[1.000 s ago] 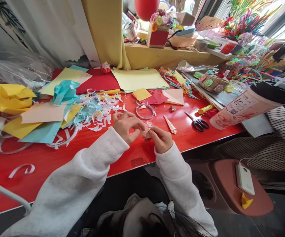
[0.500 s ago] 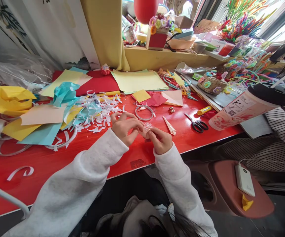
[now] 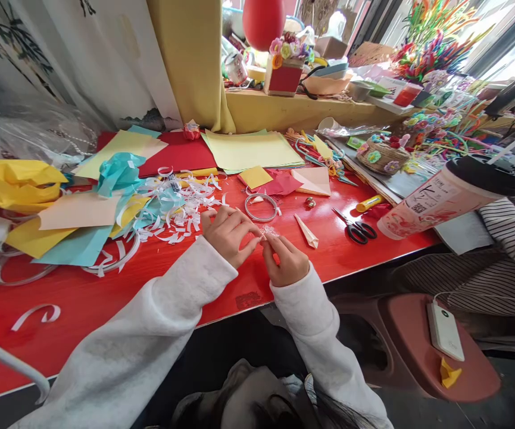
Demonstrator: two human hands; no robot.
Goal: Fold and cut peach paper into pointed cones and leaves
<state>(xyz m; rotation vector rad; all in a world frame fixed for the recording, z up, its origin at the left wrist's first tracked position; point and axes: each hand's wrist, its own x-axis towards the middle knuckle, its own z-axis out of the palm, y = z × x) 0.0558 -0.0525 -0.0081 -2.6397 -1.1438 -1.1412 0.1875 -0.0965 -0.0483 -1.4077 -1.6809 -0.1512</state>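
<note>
Above the red table (image 3: 221, 298), my left hand (image 3: 230, 234) and my right hand (image 3: 287, 262) meet at their fingertips. Both pinch a small pale pink piece of paper (image 3: 264, 236), mostly hidden behind the fingers. Just beyond them lies a thin roll of tape (image 3: 247, 211) with a loose white end. A narrow folded paper cone (image 3: 306, 231) rests to the right of my right hand. Farther right are black-handled scissors (image 3: 358, 231). Small gold bells (image 3: 310, 203) sit behind the cone.
White paper strips (image 3: 186, 211) and coloured sheets (image 3: 78, 210) pile up on the left. Pale yellow sheets (image 3: 252, 148) lie at the back. A tall lidded cup (image 3: 440, 199) leans at the right, near another person's striped sleeve (image 3: 514, 223). A power bank (image 3: 445, 331) rests on a stool.
My fingertips have drawn closer together, and the pink paper between them shows less than before. My right hand has shifted slightly left.
</note>
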